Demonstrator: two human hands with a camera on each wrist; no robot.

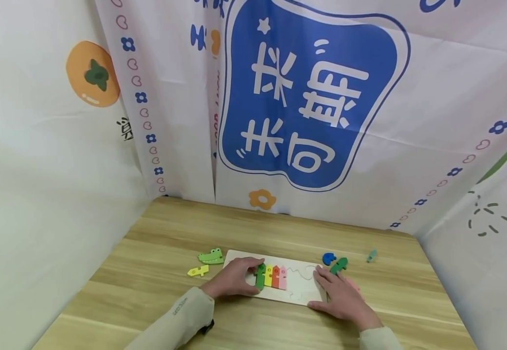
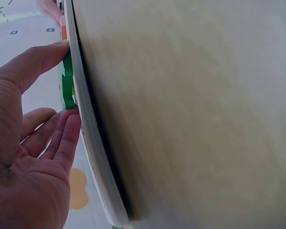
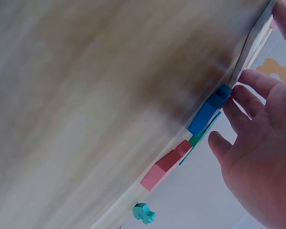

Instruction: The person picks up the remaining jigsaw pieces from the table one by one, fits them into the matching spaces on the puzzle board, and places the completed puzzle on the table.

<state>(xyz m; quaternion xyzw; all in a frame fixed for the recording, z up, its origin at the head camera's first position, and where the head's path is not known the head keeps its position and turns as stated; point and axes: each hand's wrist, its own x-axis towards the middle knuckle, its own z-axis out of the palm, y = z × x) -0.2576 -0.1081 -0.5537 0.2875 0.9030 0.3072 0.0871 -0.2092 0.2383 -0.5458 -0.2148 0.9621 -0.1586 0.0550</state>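
Observation:
A pale wooden puzzle board (image 1: 297,290) lies on the table with a row of upright pieces: yellow (image 1: 268,275), orange-red (image 1: 276,277) and pink (image 1: 283,278). At the row's left end my left hand (image 1: 234,278) holds a green puzzle piece (image 1: 260,277) lengthwise, thumb at its near end and fingertips at its far end. The left wrist view shows the green piece (image 2: 67,81) low over the board between thumb and fingers. My right hand (image 1: 338,295) grips the board's right end, thumb at the near edge and fingers along the side.
Left of the board lie a green crocodile-head piece (image 1: 211,256) and a yellow piece (image 1: 198,271). To the right are a blue piece (image 1: 329,258), a dark green piece (image 1: 339,265), a teal piece (image 1: 371,255) and a pink piece (image 1: 354,285), partly hidden. Printed cloth walls surround the wooden table (image 1: 148,296).

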